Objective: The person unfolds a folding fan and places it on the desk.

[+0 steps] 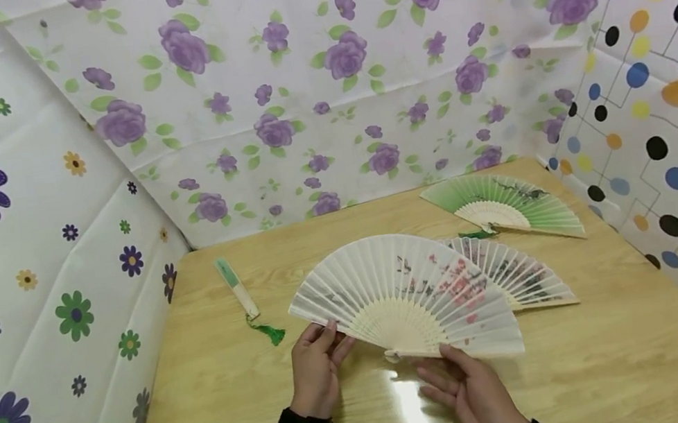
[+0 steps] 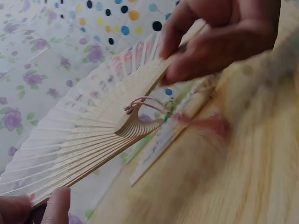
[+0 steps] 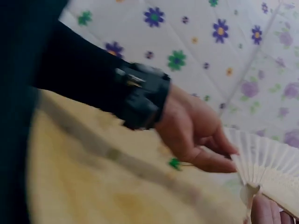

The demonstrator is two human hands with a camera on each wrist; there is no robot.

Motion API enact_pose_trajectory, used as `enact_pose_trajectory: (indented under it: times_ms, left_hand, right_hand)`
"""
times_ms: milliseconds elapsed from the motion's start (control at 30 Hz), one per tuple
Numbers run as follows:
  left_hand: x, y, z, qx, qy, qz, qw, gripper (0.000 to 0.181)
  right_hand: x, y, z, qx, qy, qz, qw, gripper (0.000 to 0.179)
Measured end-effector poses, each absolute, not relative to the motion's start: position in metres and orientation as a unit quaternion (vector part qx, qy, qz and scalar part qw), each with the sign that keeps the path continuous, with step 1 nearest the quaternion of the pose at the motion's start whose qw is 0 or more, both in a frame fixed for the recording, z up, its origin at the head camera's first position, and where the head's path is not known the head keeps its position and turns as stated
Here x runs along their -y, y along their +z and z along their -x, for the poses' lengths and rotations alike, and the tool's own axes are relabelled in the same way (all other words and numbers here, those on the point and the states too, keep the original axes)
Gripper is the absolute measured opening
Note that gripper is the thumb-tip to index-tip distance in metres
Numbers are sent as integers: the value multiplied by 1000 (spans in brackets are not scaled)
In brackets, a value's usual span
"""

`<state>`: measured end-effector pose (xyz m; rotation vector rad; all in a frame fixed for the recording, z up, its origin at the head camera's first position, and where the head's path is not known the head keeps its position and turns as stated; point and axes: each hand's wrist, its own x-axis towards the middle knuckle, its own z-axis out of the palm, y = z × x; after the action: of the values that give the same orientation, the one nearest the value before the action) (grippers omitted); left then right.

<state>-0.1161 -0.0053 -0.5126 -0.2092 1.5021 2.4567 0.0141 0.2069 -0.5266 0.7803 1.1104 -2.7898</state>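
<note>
A white folding fan [image 1: 398, 288] with red blossoms and pale slatted ribs is spread wide between both hands above the table. At its left guard, my left hand [image 1: 318, 367] pinches the edge between thumb and fingers. My right hand [image 1: 475, 391] pinches the lower right guard, thumb on top, its other fingers extended below. In the left wrist view a pinkish tassel [image 2: 212, 125], blurred, hangs on a cord from the fan's pivot. The right wrist view shows the left hand [image 3: 196, 133] at one guard and the right hand's fingers [image 3: 266, 210] near the pivot.
Behind the held fan lies another open fan [image 1: 535, 276] with dark and pink print, partly covered. A green open fan [image 1: 501, 203] lies at the back right. A folded green fan [image 1: 238, 289] with a green tassel [image 1: 271, 332] is on the left of the wooden table [image 1: 209, 394].
</note>
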Motion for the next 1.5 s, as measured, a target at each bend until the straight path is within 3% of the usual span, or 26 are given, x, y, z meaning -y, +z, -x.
enact_pose_trajectory:
  times_ms: [200, 467, 633, 933, 1233, 1333, 1500]
  left_hand:
    - [21, -516, 107, -548, 821, 72, 141, 13]
    - [19, -525, 76, -518, 835, 123, 140, 8]
    - [17, -522, 69, -529, 831, 92, 142, 17]
    - [29, -527, 67, -612, 753, 69, 232, 30]
    - [21, -528, 91, -654, 701, 51, 279, 28]
    - [18, -530, 90, -658, 692, 51, 294, 31]
    - [38, -526, 86, -723, 633, 20, 275, 40]
  right_hand:
    - [-211, -539, -54, -318, -901, -283, 80, 15]
    - [-204, -541, -74, -290, -906, -309, 25, 12]
    - [-206, -536, -86, -301, -910, -282, 39, 13]
    - [-210, -538, -115, -247, -928, -259, 100, 17]
    - [-223, -535, -111, -248, -935, -232, 103, 24]
    - [-227, -539, -115, -239, -936, -223, 132, 37]
    - [-232, -537, -128, -258, -918, -168, 249, 38]
